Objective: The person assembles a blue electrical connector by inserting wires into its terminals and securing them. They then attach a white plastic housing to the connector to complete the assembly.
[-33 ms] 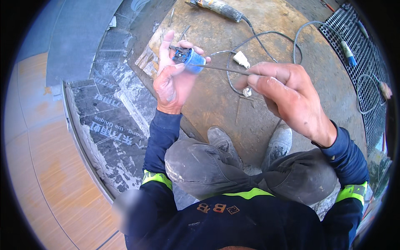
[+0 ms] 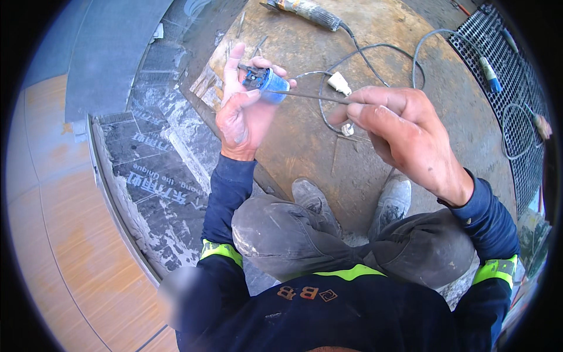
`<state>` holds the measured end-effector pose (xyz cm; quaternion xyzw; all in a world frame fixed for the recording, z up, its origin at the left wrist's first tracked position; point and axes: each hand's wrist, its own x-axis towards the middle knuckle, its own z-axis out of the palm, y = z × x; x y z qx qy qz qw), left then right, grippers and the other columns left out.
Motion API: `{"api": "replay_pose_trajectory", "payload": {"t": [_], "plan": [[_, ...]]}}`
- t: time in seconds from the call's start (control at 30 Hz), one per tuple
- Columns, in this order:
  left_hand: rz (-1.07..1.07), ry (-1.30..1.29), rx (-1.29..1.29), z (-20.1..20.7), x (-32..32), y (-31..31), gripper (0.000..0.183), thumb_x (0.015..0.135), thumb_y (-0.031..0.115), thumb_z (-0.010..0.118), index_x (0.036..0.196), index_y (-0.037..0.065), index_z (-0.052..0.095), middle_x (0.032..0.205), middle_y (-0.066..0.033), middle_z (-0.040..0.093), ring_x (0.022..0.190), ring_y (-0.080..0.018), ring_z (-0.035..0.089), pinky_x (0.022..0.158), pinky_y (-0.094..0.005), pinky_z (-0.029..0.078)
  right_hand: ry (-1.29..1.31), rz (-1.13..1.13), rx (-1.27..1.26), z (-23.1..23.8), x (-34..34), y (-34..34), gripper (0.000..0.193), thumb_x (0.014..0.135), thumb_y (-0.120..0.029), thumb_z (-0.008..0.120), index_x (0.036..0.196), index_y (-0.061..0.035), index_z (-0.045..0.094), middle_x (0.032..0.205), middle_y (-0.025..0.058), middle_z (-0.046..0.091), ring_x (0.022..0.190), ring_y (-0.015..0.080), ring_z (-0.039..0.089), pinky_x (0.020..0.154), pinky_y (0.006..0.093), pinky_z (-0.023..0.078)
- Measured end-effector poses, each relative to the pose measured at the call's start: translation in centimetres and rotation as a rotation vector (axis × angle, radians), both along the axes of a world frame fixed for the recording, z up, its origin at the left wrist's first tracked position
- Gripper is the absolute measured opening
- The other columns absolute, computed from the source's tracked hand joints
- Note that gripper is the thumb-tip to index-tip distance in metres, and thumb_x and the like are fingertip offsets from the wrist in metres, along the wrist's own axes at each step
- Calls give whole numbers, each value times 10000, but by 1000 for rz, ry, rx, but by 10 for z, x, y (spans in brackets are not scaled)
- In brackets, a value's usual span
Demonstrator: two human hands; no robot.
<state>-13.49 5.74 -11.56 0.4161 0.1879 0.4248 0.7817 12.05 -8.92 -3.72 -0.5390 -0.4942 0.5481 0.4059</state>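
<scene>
We see one blue plug, stubby and round with a dark open end, gripped in the curled left hand. Right of the plug, the right hand pinches one thin screwdriver, its tip touching the plug. Beyond the plug lie one white connector on grey cable and one power tool.
</scene>
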Motion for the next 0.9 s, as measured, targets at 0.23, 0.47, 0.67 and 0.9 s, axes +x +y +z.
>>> {"api": "replay_pose_trajectory", "payload": {"t": [0.23, 0.47, 0.67, 0.9], "plan": [[5, -51, 21, 0, 6, 2, 971, 816, 36, 725, 1655, 134, 245, 1337, -116, 589, 1288, -381, 600, 1194, -722, 378, 399, -56, -239, -3, -2, 5, 386, 1051, -266, 521, 1096, 20, 775, 523, -9, 468, 435, 80, 433, 464, 279, 349], [-9, -63, 39, 0, 8, 2, 946, 818, 16, 722, 1640, 133, 270, 1326, -108, 600, 1288, -372, 605, 1205, -726, 364, 586, -89, -275, -1, -6, 4, 369, 1063, -231, 519, 1099, 61, 741, 510, -35, 419, 409, 81, 361, 448, 278, 310], [29, -31, 48, 1, 9, 0, 932, 802, 38, 718, 1623, 146, 290, 1275, -118, 593, 1241, -365, 635, 1145, -697, 449, 663, -105, -280, -3, -8, 5, 365, 1065, -209, 520, 1101, 93, 721, 525, -42, 391, 425, 74, 327, 454, 288, 292], [64, 20, 100, 1, 11, -3, 941, 814, -5, 709, 1636, 144, 277, 1293, -110, 582, 1268, -357, 617, 1168, -678, 439, 924, -154, -422, -16, -3, 6, 325, 1059, -178, 532, 1117, 81, 719, 549, -31, 408, 439, 84, 353, 467, 297, 308]]}}
